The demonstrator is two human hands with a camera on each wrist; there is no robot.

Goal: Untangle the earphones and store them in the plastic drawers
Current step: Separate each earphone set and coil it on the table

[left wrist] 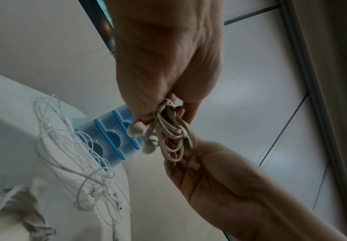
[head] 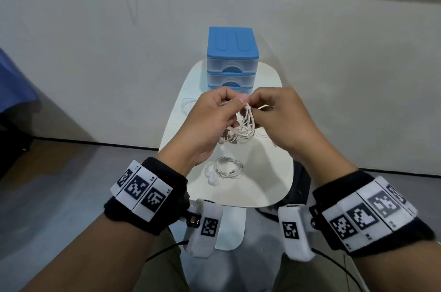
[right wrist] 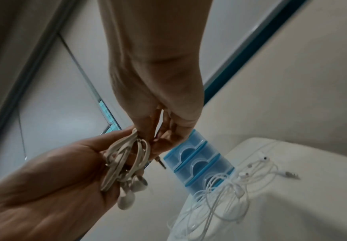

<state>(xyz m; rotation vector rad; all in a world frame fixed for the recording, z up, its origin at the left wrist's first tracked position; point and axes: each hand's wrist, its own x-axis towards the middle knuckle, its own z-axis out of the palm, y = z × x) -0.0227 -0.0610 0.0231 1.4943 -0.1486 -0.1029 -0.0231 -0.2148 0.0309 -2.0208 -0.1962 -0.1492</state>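
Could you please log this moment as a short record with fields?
left hand: holds the beige earphones
right hand: pinches the same bundle at its top
beige earphones: looped, held above the table
drawers: blue-topped, at the table's far end, all shut
coiled white earphones: on the table, near side
loose white earphones: tangled, in front of the drawers

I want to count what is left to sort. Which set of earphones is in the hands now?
The beige flat-cable earphones: both hands hold them above the table. The white sets lie on the table.
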